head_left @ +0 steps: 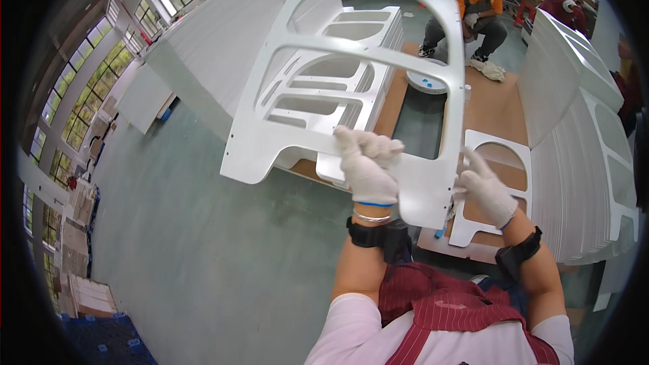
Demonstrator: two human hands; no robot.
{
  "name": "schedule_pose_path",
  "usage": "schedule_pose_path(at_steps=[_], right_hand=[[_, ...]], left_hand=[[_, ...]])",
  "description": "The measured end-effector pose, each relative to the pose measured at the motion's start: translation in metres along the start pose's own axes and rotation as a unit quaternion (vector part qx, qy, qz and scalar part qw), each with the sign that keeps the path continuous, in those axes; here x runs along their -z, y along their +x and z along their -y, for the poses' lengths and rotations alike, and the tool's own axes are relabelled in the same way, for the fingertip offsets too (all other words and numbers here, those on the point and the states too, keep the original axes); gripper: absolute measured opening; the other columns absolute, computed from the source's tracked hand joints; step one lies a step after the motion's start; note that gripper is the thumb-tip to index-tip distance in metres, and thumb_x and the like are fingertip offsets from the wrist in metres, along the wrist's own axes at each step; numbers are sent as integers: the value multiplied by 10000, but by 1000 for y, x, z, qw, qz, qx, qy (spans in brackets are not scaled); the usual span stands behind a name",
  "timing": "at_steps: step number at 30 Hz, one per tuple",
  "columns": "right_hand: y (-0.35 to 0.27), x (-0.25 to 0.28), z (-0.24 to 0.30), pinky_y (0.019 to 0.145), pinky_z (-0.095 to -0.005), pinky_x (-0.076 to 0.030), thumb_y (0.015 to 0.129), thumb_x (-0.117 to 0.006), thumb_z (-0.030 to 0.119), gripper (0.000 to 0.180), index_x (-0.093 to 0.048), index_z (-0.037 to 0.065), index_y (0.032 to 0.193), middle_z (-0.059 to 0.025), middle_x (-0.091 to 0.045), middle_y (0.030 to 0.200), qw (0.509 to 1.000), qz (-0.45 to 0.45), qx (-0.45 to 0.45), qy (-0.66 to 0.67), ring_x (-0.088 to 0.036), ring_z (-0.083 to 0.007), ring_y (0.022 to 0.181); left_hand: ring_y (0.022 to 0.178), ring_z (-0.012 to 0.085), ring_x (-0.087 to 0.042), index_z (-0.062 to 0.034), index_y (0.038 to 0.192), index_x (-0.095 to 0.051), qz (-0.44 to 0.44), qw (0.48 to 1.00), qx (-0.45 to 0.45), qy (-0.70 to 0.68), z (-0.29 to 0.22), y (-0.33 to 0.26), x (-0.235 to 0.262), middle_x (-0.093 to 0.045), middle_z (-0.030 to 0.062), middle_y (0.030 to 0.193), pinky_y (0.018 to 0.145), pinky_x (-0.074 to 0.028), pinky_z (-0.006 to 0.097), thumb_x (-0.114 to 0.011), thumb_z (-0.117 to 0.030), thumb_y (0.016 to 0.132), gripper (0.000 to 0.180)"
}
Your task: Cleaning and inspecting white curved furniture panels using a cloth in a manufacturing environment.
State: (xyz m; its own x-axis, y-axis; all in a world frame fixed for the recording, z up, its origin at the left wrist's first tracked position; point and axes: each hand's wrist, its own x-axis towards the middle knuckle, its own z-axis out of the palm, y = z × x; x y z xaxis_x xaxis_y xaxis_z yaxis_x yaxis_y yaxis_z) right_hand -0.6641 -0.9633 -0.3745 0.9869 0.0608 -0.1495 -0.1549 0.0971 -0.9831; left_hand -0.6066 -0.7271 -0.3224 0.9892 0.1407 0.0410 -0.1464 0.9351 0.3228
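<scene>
1. White panel (424, 179) with large rounded cut-outs stands tilted up in front of a worker, held above the floor (196, 250), directly at the left hand and just left of the right hand.
2. Gloved left hand (368, 169) is closed on the panel's lower crossbar, its fingers curled together at the edge of an opening.
3. Gloved right hand (485, 190) is at the panel's right-hand edge, fingers partly bent; whether it grips the edge or only touches it cannot be told.
4. Beyond the left hand, seen partly through the openings, sits a stack of similar white frames (324, 84).
5. Beneath and just beside the right hand, a single white frame (465, 233) lies flat on brown board (492, 105).
6. Farther right of that hand rises a tall stack of white panels (564, 169).
7. Well beyond both hands, a person in an orange top (490, 10) crouches near a round white tub (420, 85) holding blue bits.
</scene>
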Motion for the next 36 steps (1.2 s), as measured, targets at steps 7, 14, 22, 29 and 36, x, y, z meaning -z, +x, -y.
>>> schedule_pose_path(at_steps=[7,14,22,29,36], right_hand=[[61,-103,6,674,-255,-514,930,-677,201,444,-543,59,1329,-19,-673,1072,991,92,-1,102,-631,-93,841],[127,-152,-14,717,-277,-540,929,-678,149,470,-521,43,1359,-45,-671,1119,986,100,-5,132,-643,-102,870],[145,-178,-7,676,-339,-591,944,-664,184,455,-488,47,1341,-81,-660,1060,992,82,-79,60,-679,-154,872],[159,-177,-4,603,-325,-576,956,-618,265,536,-447,-11,1382,-110,-664,959,973,190,-130,-34,-668,-173,687],[130,-123,-42,624,-317,-567,960,-618,260,620,-429,28,1504,-85,-674,951,970,165,-174,-47,-653,-152,730]], left_hand=[[504,124,-176,-159,729,-376,-102,994,-24,37,-39,66,21,-182,-57,590,526,-322,304,-450,-525,1064,501],[509,121,-281,-151,777,-393,-133,990,-11,33,-77,133,84,-223,-59,595,577,-469,344,-447,-520,1062,469],[662,190,-512,-81,894,-493,-29,987,91,132,-102,160,139,-467,36,710,766,-552,428,-518,-462,1053,414],[697,195,-627,-30,937,-594,-151,881,98,438,-134,136,158,-629,73,852,615,-530,334,-649,-173,969,157],[739,129,-521,10,897,-602,-143,721,8,678,-129,140,170,-585,30,840,689,-460,300,-685,-209,943,238]])
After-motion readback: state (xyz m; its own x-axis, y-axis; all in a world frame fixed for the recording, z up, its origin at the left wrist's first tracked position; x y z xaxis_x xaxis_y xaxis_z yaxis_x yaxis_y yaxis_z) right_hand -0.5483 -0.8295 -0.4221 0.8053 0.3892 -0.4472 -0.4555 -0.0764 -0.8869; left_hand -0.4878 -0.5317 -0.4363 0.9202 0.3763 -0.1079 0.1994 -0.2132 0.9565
